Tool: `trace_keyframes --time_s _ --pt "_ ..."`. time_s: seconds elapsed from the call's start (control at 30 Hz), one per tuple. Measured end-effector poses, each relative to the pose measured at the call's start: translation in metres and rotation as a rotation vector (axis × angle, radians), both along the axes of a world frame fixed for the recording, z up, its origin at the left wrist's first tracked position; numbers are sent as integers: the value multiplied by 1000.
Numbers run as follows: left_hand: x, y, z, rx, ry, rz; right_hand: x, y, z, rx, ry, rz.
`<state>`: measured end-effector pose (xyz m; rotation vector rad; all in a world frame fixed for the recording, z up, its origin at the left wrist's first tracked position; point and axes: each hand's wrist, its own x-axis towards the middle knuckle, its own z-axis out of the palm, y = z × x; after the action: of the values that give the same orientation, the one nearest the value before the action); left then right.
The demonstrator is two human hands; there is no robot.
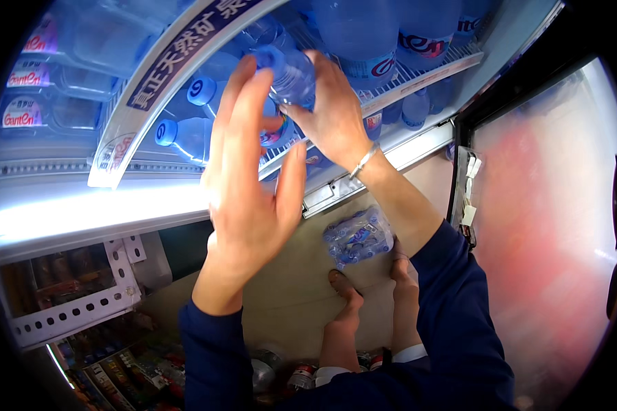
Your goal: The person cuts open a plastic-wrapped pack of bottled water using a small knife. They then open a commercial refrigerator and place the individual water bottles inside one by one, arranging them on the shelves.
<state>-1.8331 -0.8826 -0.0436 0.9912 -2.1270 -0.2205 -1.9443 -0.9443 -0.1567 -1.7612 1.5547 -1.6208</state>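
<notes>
My right hand (334, 110) grips a small clear plastic water bottle (294, 77) with a blue cap, tilted over a wire shelf inside a lit drinks fridge. Nearer to me, my left hand (247, 195) is raised with its fingers apart and holds nothing. Its fingertips overlap the bottle's cap end in view; whether they touch it I cannot tell. Left of that hand, blue-capped bottles (186, 137) lean or lie on the shelf, partly hidden by my fingers. Large water bottles (360, 31) stand on the shelf right of my right hand.
A curved shelf strip (177, 61) bearing writing arches across the left. Far left are several large bottles (77, 74). The glass door (534, 231) hangs open at right. A shrink-wrapped bottle pack (360, 236) lies on the floor by my feet. Packaged goods (123, 365) fill the lower left.
</notes>
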Motion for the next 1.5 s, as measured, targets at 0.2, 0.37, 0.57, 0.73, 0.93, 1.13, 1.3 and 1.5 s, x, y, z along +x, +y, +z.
trace_keyframes --time_s 0.2,0.37,0.57,0.73,0.93,1.13,1.3,1.5 --pt "69 55 16 -214 -437 -62 8 -40 -1 16 13 -71" --pt "121 69 31 -597 -733 205 20 -50 -1 68 -84 -16" --pt "153 42 37 -690 -809 376 42 -98 -19 18 -83 -143" --pt "148 26 25 -653 -811 469 44 -125 -22 59 -85 -79" --pt "151 4 5 -836 -847 548 40 -108 -17 17 -139 -92" --pt "148 -4 -2 -862 -830 588 29 -91 -1 112 -150 -88" --pt "156 -6 -3 -908 -852 591 41 -106 -3 62 -295 -60" --pt "157 -10 -2 -964 -868 530 12 -180 0 422 -692 189"
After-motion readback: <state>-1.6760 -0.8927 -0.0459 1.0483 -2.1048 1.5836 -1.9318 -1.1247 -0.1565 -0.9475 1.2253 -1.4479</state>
